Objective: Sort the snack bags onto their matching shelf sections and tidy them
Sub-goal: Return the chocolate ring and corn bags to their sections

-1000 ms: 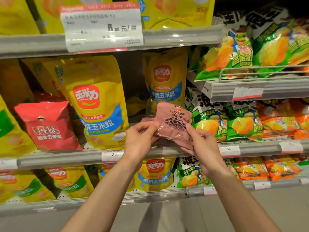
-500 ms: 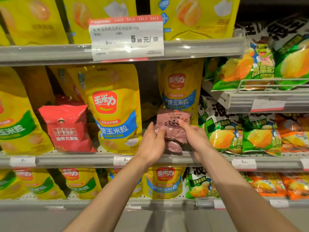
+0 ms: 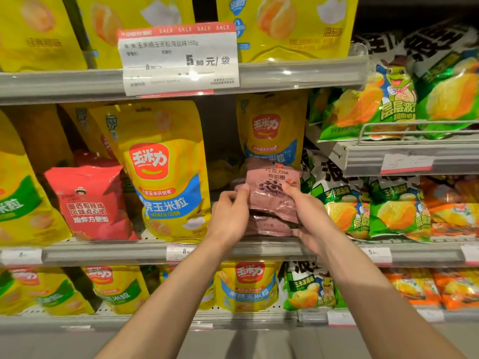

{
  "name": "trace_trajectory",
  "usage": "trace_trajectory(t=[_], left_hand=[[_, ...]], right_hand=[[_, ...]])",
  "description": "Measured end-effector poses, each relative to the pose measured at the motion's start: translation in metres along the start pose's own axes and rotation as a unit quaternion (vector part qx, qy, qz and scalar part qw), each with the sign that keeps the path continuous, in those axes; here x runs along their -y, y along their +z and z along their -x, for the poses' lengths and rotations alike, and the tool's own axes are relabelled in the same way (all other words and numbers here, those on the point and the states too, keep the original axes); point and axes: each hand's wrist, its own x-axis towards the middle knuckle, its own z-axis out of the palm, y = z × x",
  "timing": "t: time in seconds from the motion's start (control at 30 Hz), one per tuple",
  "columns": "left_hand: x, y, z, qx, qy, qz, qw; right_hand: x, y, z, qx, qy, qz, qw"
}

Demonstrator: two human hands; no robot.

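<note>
A small pinkish-brown snack bag (image 3: pixel 272 195) with chocolate rings printed on it stands at the middle shelf (image 3: pixel 103 251), between both my hands. My left hand (image 3: pixel 229 216) pinches its left edge. My right hand (image 3: pixel 308 216) grips its right side. A second bag of the same colour (image 3: pixel 269 225) shows just beneath it, near the shelf lip; which hand holds that one I cannot tell. Behind them stands a yellow corn bag (image 3: pixel 272 130). To the left stand a large yellow corn bag (image 3: pixel 166 174) and a red bag (image 3: pixel 90 203).
Green and orange chip bags (image 3: pixel 388 206) fill the shelf to the right, more above behind a wire rail (image 3: pixel 414 125). A sale price tag (image 3: pixel 178 58) hangs on the upper shelf edge. Yellow bags line the lower shelf (image 3: pixel 248 283). A dark gap lies between the yellow corn bags.
Both hands have carried the pinkish-brown bag forward to the middle shelf, and the view has closed in on the shelves. The bag now stands more upright at the shelf edge.
</note>
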Motion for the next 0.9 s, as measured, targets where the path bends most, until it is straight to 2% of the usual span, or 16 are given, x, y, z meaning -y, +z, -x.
trace_trajectory(t=[0.17, 0.37, 0.53, 0.7, 0.9], left_hand=[[-0.002, -0.002, -0.008, 0.056, -0.092, 0.096, 0.990], [0.009, -0.003, -0.005, 0.119, -0.036, 0.083, 0.989], [0.024, -0.001, 0.018, 0.070, 0.016, 0.145, 0.987], [0.046, -0.005, 0.047, 0.061, 0.060, 0.170, 0.982], [0.028, -0.028, 0.087, 0.039, 0.042, 0.179, 0.982]], right_hand=[[-0.005, -0.015, 0.004, 0.026, -0.013, -0.017, 0.999], [-0.011, -0.021, 0.020, 0.056, -0.073, -0.013, 0.996], [-0.031, -0.028, 0.042, 0.053, -0.145, 0.044, 0.987], [-0.047, -0.032, 0.060, 0.048, -0.199, 0.064, 0.977], [-0.025, -0.026, 0.103, 0.027, -0.176, 0.085, 0.980]])
